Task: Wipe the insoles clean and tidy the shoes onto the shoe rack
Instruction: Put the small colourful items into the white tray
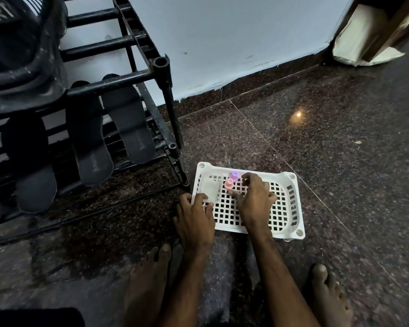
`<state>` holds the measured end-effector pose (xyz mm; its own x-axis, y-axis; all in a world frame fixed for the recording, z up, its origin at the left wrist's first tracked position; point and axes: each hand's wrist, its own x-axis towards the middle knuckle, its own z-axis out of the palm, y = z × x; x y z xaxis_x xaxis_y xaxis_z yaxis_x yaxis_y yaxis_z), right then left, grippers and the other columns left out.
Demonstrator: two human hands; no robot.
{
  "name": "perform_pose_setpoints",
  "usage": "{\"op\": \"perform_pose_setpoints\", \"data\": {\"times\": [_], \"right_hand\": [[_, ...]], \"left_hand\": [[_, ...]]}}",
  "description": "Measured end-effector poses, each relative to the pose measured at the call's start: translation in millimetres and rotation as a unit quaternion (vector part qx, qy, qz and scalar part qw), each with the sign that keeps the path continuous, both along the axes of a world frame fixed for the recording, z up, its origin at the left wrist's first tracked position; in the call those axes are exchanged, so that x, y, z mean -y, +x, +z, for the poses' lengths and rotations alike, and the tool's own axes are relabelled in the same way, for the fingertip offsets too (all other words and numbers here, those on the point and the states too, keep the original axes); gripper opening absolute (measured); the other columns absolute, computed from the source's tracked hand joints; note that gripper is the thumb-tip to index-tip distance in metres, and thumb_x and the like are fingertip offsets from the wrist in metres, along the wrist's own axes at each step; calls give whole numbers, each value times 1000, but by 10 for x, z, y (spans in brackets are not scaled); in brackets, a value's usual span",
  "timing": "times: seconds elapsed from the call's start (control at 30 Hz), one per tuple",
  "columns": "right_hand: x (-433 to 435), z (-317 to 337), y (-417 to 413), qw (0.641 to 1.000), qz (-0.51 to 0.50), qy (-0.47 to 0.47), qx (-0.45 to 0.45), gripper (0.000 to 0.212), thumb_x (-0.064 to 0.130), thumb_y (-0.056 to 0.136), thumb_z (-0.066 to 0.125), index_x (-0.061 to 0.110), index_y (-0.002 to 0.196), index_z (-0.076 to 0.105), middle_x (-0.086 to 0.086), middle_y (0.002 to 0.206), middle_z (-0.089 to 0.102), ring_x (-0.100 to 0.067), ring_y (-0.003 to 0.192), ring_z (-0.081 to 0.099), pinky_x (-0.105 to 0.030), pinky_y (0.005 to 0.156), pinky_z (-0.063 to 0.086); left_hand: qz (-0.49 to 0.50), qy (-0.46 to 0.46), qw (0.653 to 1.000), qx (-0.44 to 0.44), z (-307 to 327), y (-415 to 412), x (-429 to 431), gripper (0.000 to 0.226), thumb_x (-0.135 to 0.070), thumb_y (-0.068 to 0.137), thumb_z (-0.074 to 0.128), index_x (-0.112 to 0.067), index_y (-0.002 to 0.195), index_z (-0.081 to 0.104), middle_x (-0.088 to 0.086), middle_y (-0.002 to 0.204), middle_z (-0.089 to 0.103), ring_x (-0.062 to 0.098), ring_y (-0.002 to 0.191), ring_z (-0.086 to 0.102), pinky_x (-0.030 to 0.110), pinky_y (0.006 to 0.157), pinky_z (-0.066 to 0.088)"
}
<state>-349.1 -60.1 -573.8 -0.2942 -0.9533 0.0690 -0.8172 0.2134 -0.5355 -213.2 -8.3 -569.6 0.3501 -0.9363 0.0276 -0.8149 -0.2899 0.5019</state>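
Observation:
Several dark grey insoles point(128, 123) lean side by side against the lower rails of the black shoe rack point(162, 74) on the left. A dark shoe point(21, 55) with white lettering sits on the rack's upper tier. A white plastic basket point(291, 208) lies on the floor in front of me. Inside it stand a pink-capped bottle point(229, 184) and a purple-capped bottle point(234, 175), beside a pale translucent item point(210, 188). My left hand point(195, 220) grips the basket's left rim. My right hand point(253, 201) is inside the basket, thumb and curled fingers around the pink-capped bottle.
My bare feet point(147, 286) rest on the dark speckled stone floor point(328, 149) close below the basket. A pale wall point(222, 43) runs behind the rack. A white bag point(359, 41) and a wooden door edge stand at the top right. A black object point(33, 317) sits at the bottom left.

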Motion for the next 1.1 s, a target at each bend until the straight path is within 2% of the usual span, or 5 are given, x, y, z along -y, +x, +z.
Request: {"op": "perform_pose_setpoints", "data": {"times": [0.4, 0.5, 0.63, 0.83, 1.1], "right_hand": [[-81, 117, -115, 994, 7, 99, -42, 68, 55, 77, 73, 22, 132, 50, -3, 133, 48, -24, 123, 40, -48, 100, 32], [-246, 149, -269, 989, 9, 142, -41, 59, 52, 75, 77, 22, 123, 58, -6, 128, 46, -27, 121, 40, -45, 99, 38], [-290, 155, -431, 986, 30, 162, 12, 38, 31, 78, 80, 16, 111, 68, -7, 115, 58, -25, 103, 59, -29, 82, 43], [-201, 201, -460, 991, -15, -6, 130, 30, 33, 87, 72, 12, 109, 71, -2, 101, 74, -17, 90, 67, -28, 80, 51], [-112, -92, -244, 997, 14, -17, 77, 34, 23, 87, 70, 15, 119, 66, -5, 114, 64, -23, 106, 58, -37, 92, 51]], "left_hand": [[4, 10, 1000, -6, 8, -4, 8, 24, -33, 84, 72, -31, 107, 65, -1, 114, 50, 24, 104, 55, 42, 77, 47], [11, 10, 1000, -10, 8, -22, 9, 23, -34, 84, 72, -31, 105, 65, 0, 114, 49, 25, 103, 55, 42, 76, 48], [12, 14, 1000, -12, 34, -44, 9, 21, -34, 84, 71, -30, 105, 65, 0, 114, 49, 25, 104, 54, 42, 77, 47], [9, 14, 1000, -13, 52, -48, -11, 20, -34, 84, 71, -31, 103, 65, 0, 115, 50, 25, 105, 53, 43, 78, 47], [1, 3, 1000, -4, 2, -23, -4, 20, -34, 83, 72, -30, 101, 66, 0, 114, 51, 26, 103, 54, 42, 76, 48]]}}
